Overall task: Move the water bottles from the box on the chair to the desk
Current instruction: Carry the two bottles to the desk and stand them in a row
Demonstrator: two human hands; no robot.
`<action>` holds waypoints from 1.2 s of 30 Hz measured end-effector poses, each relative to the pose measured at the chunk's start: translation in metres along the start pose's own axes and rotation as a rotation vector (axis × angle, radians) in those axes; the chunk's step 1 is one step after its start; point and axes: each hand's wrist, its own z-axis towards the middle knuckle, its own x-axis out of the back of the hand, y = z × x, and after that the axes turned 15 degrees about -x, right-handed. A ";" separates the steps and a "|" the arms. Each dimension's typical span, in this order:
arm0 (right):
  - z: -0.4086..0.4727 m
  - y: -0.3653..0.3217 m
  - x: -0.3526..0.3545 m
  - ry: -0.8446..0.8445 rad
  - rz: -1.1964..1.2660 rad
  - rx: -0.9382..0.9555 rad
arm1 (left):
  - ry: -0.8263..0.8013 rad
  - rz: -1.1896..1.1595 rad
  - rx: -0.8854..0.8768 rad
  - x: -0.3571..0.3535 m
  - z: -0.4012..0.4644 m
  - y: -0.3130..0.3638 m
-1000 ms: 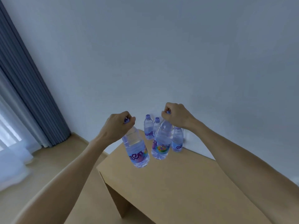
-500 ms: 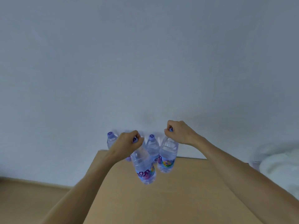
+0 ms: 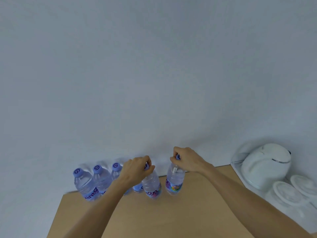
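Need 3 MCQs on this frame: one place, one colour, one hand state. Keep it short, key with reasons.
1. Where does the row of water bottles stand?
A. at the desk's back edge, against the wall
B. at the desk's front edge
C. on the floor

2. What colour are the bottle caps?
A. red
B. purple-blue
C. green

3. What is the right hand doing?
A. lying flat on the desk
B. hanging idle
C. gripping a bottle by its cap end

Key: 1 A, the row lines the wall side of the desk. 2 B, three bare caps show that colour. 3 C, its fingers curl round the top of the right bottle.
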 end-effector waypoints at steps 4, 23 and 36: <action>0.003 0.009 -0.011 -0.013 -0.018 0.025 | -0.041 0.037 0.001 -0.015 0.007 0.000; 0.016 0.022 -0.020 -0.227 -0.052 0.139 | -0.212 0.047 -0.020 -0.023 0.018 0.006; 0.041 0.008 -0.035 -0.124 -0.053 0.126 | -0.203 0.051 0.020 -0.029 0.028 -0.011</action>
